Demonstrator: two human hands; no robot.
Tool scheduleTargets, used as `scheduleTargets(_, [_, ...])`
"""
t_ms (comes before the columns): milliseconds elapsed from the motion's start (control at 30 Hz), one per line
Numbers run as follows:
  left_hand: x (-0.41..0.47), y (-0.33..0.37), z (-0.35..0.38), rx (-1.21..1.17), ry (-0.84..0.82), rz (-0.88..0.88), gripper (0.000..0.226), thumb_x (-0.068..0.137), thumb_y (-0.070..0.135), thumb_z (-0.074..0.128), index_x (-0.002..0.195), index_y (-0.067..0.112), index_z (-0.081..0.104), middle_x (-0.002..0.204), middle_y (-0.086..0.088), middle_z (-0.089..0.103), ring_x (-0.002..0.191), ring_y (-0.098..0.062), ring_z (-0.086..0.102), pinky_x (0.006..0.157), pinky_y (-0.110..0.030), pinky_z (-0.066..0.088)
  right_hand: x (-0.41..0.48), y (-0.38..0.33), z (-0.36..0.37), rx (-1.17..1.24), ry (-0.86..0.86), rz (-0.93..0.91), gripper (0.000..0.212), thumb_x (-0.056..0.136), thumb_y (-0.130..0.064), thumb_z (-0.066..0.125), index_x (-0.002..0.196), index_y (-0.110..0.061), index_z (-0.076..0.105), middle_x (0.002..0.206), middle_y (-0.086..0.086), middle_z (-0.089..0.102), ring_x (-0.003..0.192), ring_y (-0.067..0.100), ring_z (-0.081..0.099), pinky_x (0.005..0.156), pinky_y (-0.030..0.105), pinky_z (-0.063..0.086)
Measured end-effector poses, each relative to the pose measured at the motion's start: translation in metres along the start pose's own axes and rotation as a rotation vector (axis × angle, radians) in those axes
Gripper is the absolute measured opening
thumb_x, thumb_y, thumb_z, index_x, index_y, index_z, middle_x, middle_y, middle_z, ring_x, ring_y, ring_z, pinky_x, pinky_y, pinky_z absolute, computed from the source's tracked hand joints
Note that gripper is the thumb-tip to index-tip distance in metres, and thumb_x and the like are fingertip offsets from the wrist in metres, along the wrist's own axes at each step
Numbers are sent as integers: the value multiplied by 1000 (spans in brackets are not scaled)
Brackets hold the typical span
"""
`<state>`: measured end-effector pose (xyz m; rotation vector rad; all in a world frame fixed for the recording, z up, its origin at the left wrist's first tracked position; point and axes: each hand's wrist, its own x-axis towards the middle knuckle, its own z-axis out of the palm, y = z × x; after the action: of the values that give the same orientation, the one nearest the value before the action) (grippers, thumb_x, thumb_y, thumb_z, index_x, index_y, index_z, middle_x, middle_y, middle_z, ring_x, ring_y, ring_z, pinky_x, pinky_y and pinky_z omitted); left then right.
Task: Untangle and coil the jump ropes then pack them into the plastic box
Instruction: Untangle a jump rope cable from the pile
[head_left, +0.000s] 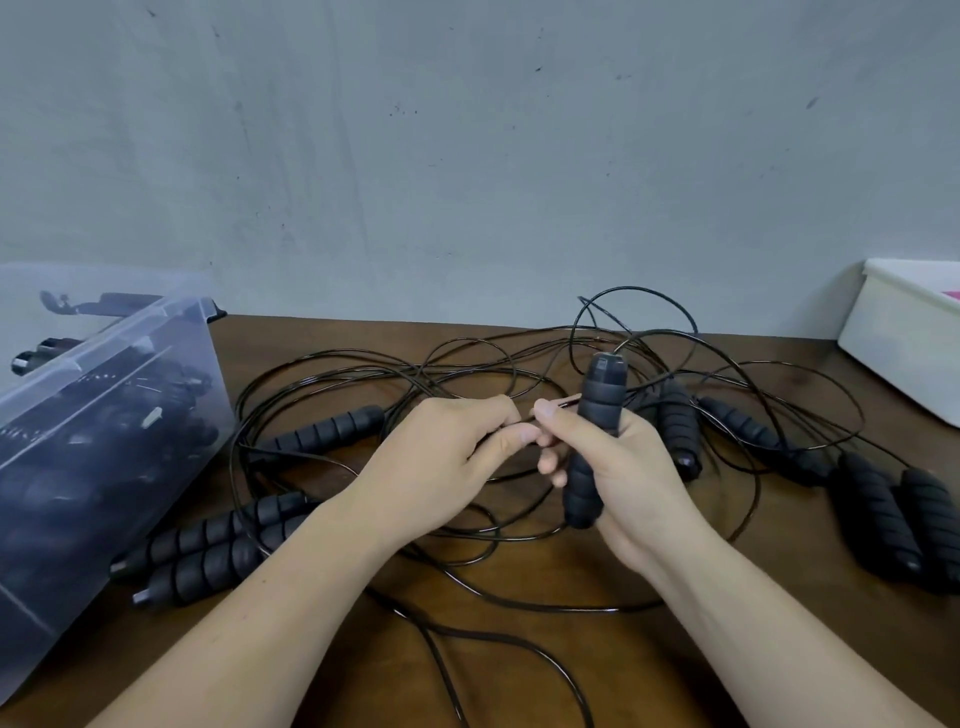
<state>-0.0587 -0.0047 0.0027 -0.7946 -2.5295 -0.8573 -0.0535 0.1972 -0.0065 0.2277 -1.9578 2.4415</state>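
Tangled black jump rope cords (467, 364) lie spread over the brown table (597, 665). My right hand (623, 467) grips one black foam handle (597, 415) upright above the tangle. My left hand (452, 447) pinches a thin cord close to my right thumb. More foam handles lie flat: one at the left centre (327, 431), two at the lower left (208, 545), two at the far right (893, 519) and others behind my right hand (680, 421). The clear plastic box (104, 405) stands tilted at the left with black ropes inside.
A white container (909, 338) with something pink in it sits at the right edge of the table. A grey wall rises right behind the table. A cord loop trails toward the table's front edge (519, 639).
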Motion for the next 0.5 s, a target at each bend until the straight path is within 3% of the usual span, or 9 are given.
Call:
scheduleTargets(133, [0, 0, -3, -29, 2, -28, 27, 108, 49, 54, 94, 31, 68, 75, 12, 61, 79, -9, 61, 64, -18, 38, 1, -8, -4, 27, 4, 7, 13, 95, -19, 77, 94, -7, 73, 83, 13, 70, 68, 19, 58, 60, 27, 48])
scheduleTargets(333, [0, -8, -8, 14, 11, -105, 32, 107, 54, 50, 96, 31, 68, 79, 10, 64, 82, -9, 62, 69, -27, 48, 11, -31, -25, 305, 124, -1, 10, 95, -17, 75, 90, -12, 68, 77, 5, 62, 63, 14, 51, 54, 22, 45])
scheduleTargets(500, [0, -10, -7, 11, 22, -92, 31, 109, 50, 48, 95, 29, 67, 78, 8, 65, 81, -11, 63, 71, -32, 49, 11, -22, -21, 256, 105, 12, 23, 96, -23, 76, 109, -4, 71, 83, 7, 66, 63, 14, 53, 54, 22, 44])
